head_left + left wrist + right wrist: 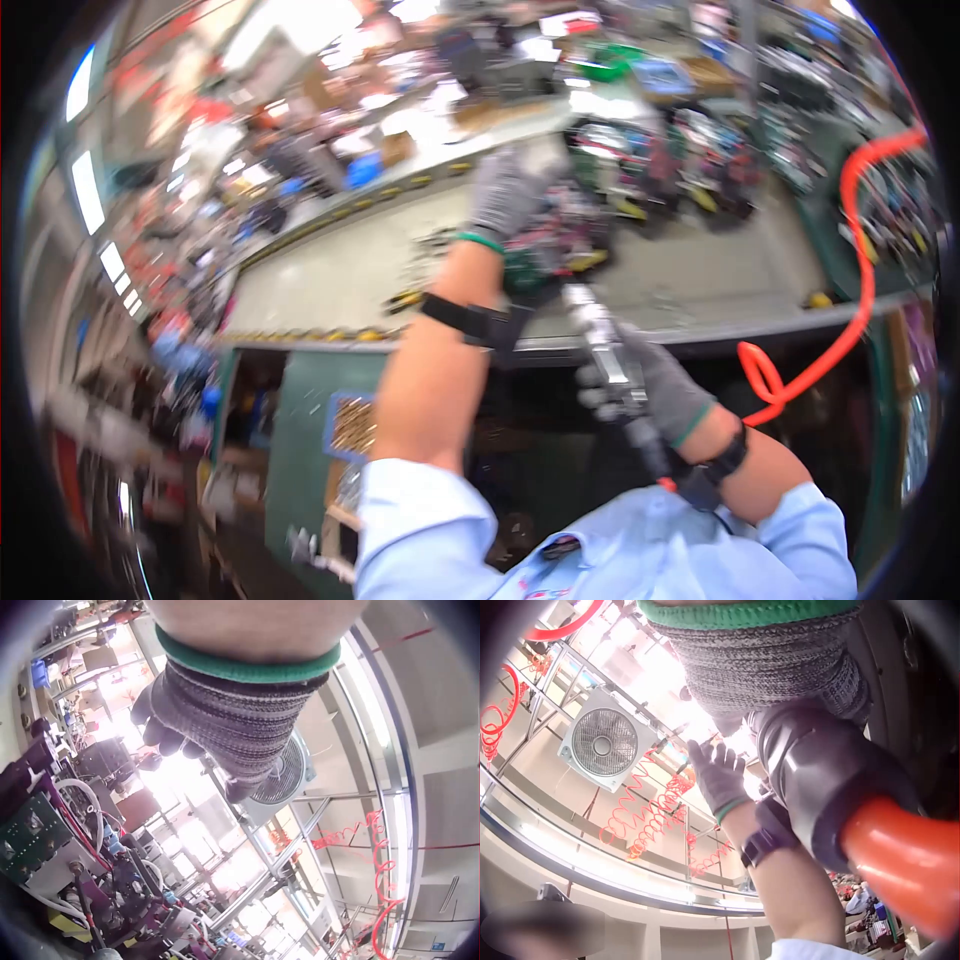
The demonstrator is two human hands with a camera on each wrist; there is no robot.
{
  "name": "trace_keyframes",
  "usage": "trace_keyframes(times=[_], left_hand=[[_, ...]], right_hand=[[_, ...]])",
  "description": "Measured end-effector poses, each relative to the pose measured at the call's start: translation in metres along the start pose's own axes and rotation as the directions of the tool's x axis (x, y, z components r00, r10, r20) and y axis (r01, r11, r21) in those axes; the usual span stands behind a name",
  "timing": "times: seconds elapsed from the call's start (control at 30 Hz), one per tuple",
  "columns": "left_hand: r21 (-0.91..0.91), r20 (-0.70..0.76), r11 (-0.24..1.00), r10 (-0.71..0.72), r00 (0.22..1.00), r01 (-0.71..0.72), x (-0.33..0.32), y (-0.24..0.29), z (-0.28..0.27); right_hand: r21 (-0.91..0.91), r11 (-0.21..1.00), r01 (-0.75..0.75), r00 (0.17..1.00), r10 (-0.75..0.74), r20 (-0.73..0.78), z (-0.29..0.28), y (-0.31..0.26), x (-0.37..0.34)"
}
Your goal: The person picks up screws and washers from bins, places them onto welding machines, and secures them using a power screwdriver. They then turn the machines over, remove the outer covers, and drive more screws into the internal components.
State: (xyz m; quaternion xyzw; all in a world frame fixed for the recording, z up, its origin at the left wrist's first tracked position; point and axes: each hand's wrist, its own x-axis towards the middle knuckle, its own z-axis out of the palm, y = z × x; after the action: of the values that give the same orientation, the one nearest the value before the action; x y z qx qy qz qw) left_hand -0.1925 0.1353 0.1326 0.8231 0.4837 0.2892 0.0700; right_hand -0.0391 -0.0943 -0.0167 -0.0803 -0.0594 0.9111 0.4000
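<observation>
In the head view, the gloved left hand (505,195) is beside a wired assembly (560,235) of dark parts. The right wrist view shows that left hand (720,776) with its fingers spread apart, holding nothing visible. The left wrist view has the left hand (225,720) over to the right of a green circuit board (31,838) with cables. Lower down in the head view, the gloved right hand (660,385) grips a long silver and black tool (612,360), its tip near the assembly. An orange hose (900,855) joins the tool's end.
Several similar assemblies (620,165) stand on the bench behind. A coiled orange hose (860,250) hangs at the right. A blue bin of small brass-coloured parts (353,425) lies at the lower left. Black-and-yellow strips edge the bench (320,285). The head view is blurred.
</observation>
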Motion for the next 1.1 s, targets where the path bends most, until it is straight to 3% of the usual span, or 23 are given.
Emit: trace_keyframes(times=[0.03, 0.13, 0.23, 0.33, 0.37, 0.4, 0.43, 0.47, 0.53, 0.6, 0.63, 0.67, 0.7, 0.73, 0.77, 0.8, 0.83, 0.87, 0.93, 1.0, 1.03, 1.07, 1.1], left_hand=[[0.078, -0.135, 0.997, -0.007, 0.991, 0.017, -0.014, -0.002, -0.007], [-0.148, -0.403, 0.987, -0.125, 0.907, 0.07, -0.092, -0.008, -0.055], [-0.228, -0.449, 0.958, -0.261, 0.855, 0.173, -0.146, -0.031, -0.067], [-0.424, -0.315, 0.883, -0.352, 0.881, 0.201, -0.172, -0.077, -0.035], [-0.391, -0.289, 0.894, -0.345, 0.893, 0.218, -0.178, -0.067, -0.033], [-0.448, -0.286, 0.884, -0.286, 0.914, 0.137, -0.184, -0.091, -0.013], [-0.496, -0.146, 0.832, -0.362, 0.921, 0.248, -0.185, -0.109, 0.003], [-0.581, -0.143, 0.789, -0.339, 0.93, 0.198, -0.186, -0.091, 0.007], [-0.584, -0.096, 0.767, -0.39, 0.916, 0.266, -0.182, -0.062, 0.007], [-0.56, -0.104, 0.766, -0.444, 0.89, 0.316, -0.174, -0.053, 0.012], [-0.552, -0.17, 0.794, -0.407, 0.897, 0.256, -0.17, -0.067, 0.022], [-0.53, -0.216, 0.81, -0.416, 0.883, 0.252, -0.167, -0.095, 0.035], [-0.524, -0.156, 0.781, -0.482, 0.862, 0.341, -0.164, -0.089, 0.027], [-0.546, -0.194, 0.768, -0.505, 0.841, 0.335, -0.164, -0.089, 0.031], [-0.529, -0.181, 0.762, -0.531, 0.828, 0.373, -0.163, -0.09, 0.029], [-0.567, -0.072, 0.687, -0.591, 0.804, 0.454, -0.163, -0.091, 0.024], [-0.517, -0.115, 0.742, -0.554, 0.824, 0.427, -0.172, -0.135, 0.033], [-0.458, -0.242, 0.837, -0.441, 0.864, 0.299, -0.17, -0.135, 0.036], [-0.384, -0.229, 0.79, -0.583, 0.779, 0.478, -0.143, -0.033, 0.01], [-0.309, -0.111, 0.791, -0.582, 0.806, 0.528, -0.143, -0.051, 0.0], [-0.35, -0.015, 0.714, -0.651, 0.759, 0.606, -0.131, -0.038, -0.008], [-0.215, 0.051, 0.783, -0.588, 0.807, 0.584, -0.131, -0.051, -0.015], [-0.246, 0.102, 0.745, -0.617, 0.781, 0.62, -0.125, -0.049, -0.019]], right_hand=[[-0.028, 1.0, -0.003, 1.0, 0.003, 0.011, -0.001, -0.001, -0.002], [-0.224, 0.972, 0.066, 0.992, -0.089, -0.092, 0.009, 0.007, -0.021], [-0.452, 0.881, 0.143, 0.958, -0.238, -0.161, 0.021, 0.005, -0.071], [-0.829, 0.556, 0.062, 0.911, -0.371, -0.181, 0.045, -0.023, -0.132], [-0.921, 0.39, 0.01, 0.899, -0.406, -0.162, 0.058, -0.035, -0.151], [-0.973, 0.219, -0.068, 0.881, -0.445, -0.162, 0.07, -0.048, -0.176], [-0.993, -0.001, -0.116, 0.906, -0.409, -0.106, 0.05, -0.08, -0.203], [-0.921, -0.381, -0.081, 0.913, -0.399, 0.084, 0.056, -0.099, -0.23], [-0.715, -0.549, -0.432, 0.897, -0.34, -0.281, 0.071, -0.135, -0.285], [-0.538, -0.483, -0.691, 0.718, -0.368, -0.591, 0.076, -0.156, -0.309], [-0.409, -0.494, -0.767, 0.611, -0.366, -0.702, 0.072, -0.168, -0.311], [-0.301, -0.473, -0.828, 0.5, -0.38, -0.778, 0.06, -0.184, -0.316], [-0.172, -0.485, -0.858, 0.396, -0.409, -0.822, 0.045, -0.202, -0.317], [-0.042, -0.499, -0.866, 0.289, -0.43, -0.855, 0.032, -0.219, -0.318], [-0.02, -0.484, -0.875, 0.252, -0.421, -0.871, 0.026, -0.232, -0.318], [0.002, -0.435, -0.901, 0.207, -0.432, -0.878, 0.019, -0.244, -0.319], [0.022, -0.384, -0.923, 0.16, -0.436, -0.885, 0.011, -0.253, -0.317], [0.038, -0.372, -0.928, 0.128, -0.412, -0.902, 0.001, -0.264, -0.316], [0.024, -0.03, -0.999, -0.015, -0.294, -0.956, -0.019, -0.282, -0.321], [-0.103, -0.294, -0.95, 0.178, -0.24, -0.954, -0.07, -0.298, -0.354], [-0.108, -0.433, -0.895, 0.198, -0.169, -0.966, -0.085, -0.304, -0.357], [-0.05, -0.373, -0.926, 0.128, -0.188, -0.974, -0.084, -0.306, -0.351], [0.009, -0.312, -0.95, 0.058, -0.206, -0.977, -0.084, -0.307, -0.345]])
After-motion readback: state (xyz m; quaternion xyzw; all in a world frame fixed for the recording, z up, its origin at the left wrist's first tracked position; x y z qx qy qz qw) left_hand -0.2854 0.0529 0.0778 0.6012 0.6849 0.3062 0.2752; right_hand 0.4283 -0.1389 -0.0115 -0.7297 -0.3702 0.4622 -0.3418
